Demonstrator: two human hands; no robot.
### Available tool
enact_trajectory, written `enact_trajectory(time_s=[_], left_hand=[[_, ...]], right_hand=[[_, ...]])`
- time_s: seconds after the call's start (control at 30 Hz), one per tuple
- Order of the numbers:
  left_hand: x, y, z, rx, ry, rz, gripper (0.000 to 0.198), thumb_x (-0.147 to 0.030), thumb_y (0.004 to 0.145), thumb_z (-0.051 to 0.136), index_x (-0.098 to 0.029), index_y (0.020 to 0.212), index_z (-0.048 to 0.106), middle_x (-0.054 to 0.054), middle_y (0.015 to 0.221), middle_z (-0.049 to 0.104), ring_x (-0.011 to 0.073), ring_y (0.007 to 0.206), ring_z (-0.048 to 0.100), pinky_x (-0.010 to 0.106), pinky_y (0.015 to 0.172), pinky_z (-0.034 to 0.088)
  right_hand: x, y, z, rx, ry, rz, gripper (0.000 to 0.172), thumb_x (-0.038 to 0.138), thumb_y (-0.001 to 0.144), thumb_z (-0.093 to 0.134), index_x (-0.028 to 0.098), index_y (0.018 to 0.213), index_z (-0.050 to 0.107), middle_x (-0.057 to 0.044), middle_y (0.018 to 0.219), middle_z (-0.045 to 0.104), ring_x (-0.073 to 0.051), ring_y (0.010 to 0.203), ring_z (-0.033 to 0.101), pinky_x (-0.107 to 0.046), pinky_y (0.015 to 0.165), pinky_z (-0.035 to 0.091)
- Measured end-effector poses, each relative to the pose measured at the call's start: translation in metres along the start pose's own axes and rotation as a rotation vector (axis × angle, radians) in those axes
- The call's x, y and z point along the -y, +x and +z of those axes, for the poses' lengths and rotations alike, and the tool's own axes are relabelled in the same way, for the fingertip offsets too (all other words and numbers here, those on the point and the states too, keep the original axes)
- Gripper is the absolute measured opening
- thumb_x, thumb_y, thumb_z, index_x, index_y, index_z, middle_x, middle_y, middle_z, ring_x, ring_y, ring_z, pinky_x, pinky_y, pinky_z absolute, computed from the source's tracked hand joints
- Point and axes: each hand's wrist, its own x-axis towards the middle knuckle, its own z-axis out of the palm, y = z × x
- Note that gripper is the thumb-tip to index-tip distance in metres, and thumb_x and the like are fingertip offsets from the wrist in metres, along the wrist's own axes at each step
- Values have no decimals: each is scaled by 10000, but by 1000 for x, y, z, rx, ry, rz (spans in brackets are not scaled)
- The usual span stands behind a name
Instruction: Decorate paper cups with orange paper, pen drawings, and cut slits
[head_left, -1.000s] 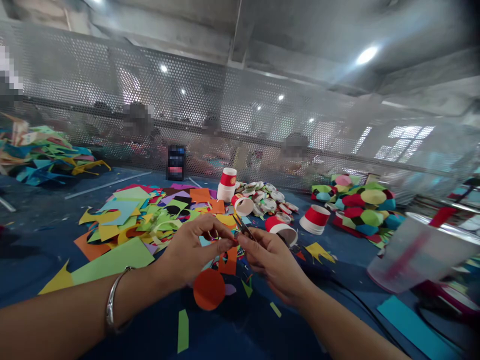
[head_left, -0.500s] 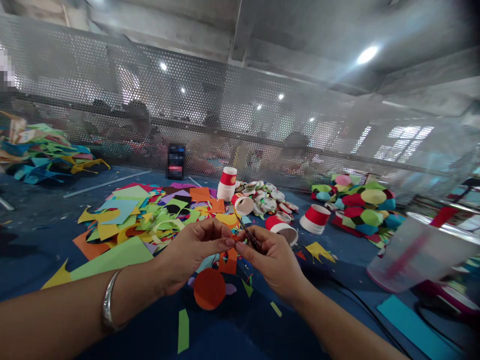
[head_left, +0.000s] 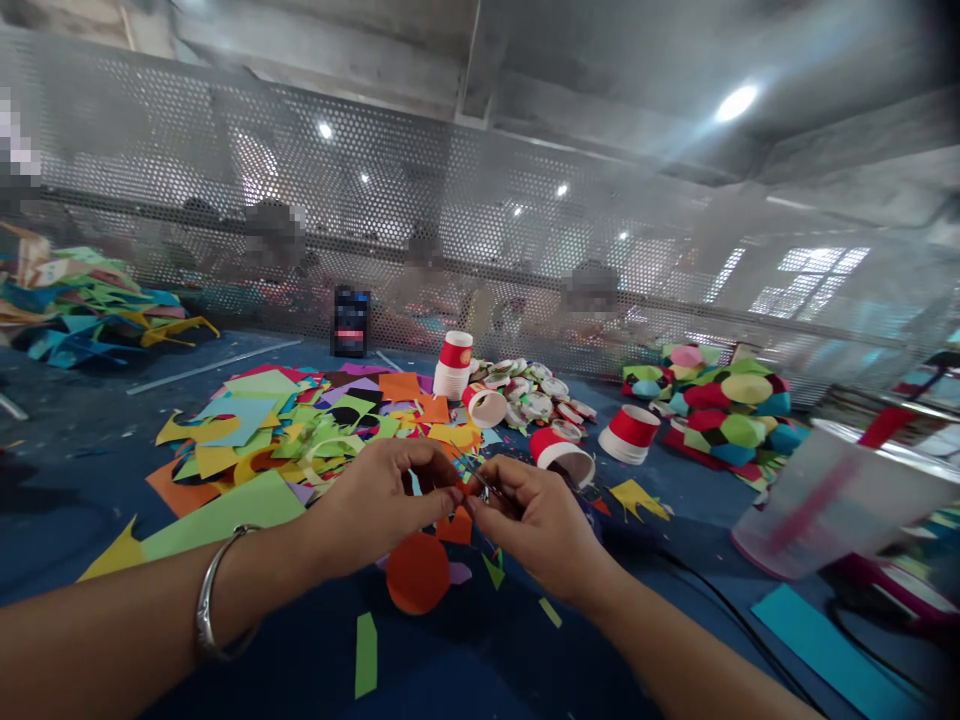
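Note:
My left hand [head_left: 379,505] and my right hand [head_left: 536,520] meet above a blue table [head_left: 90,440]. The left thumb and forefinger pinch a tiny orange paper scrap [head_left: 466,488]. My right hand is closed round small scissors [head_left: 480,477], whose thin blades poke out at the scrap. An orange paper circle [head_left: 417,572] lies on the table just below both hands. A silver bangle [head_left: 212,605] sits on my left wrist.
A heap of coloured paper offcuts [head_left: 300,430] spreads behind my hands. Red and white paper cups [head_left: 454,366] and round lids stand beyond. Coloured paper balls [head_left: 720,410] lie at the right, a clear plastic cup [head_left: 832,500] nearer. A perforated metal screen [head_left: 450,230] backs the table.
Both hands have dropped slightly toward the table and drawn closer together; the scissors tilted lower. The orange circle stays in place.

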Motion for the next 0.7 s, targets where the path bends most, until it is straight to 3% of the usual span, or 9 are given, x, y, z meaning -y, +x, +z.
enact_trajectory(time_s=[0.1,0.27,0.43,0.57,0.7], left_hand=[[2,1,1,-14,-34,16,85,-272,788,661,-199,788,703,-4,718,666,125,627,532,239,568,366],[6,7,-3,-52,-550,-126,102,-275,774,722,-185,807,685,-6,768,673,109,684,569,242,657,426],[15,16,-15,-72,-940,-287,89,-222,742,777,-182,775,705,9,761,668,101,685,578,238,681,468],[15,18,-18,-81,-1066,-379,57,-172,746,759,-174,764,706,22,776,681,105,700,604,227,670,493],[10,16,-15,-57,-1090,-405,24,-161,770,725,-162,770,700,22,752,683,105,698,616,234,688,509]], right_hand=[[1,0,0,5,36,9,99,266,854,629,176,823,602,41,676,456,-98,575,340,-245,524,290],[3,2,-2,-52,124,28,199,375,860,664,179,839,635,22,703,513,-108,596,397,-247,531,313],[4,2,-1,7,344,158,306,488,859,666,191,808,615,69,607,383,-74,493,234,-232,439,171],[4,1,0,84,474,224,354,521,898,609,173,849,643,100,539,269,-63,457,152,-238,428,103],[4,0,-1,109,559,250,385,531,925,565,163,851,655,99,518,263,-59,445,151,-233,420,89]])
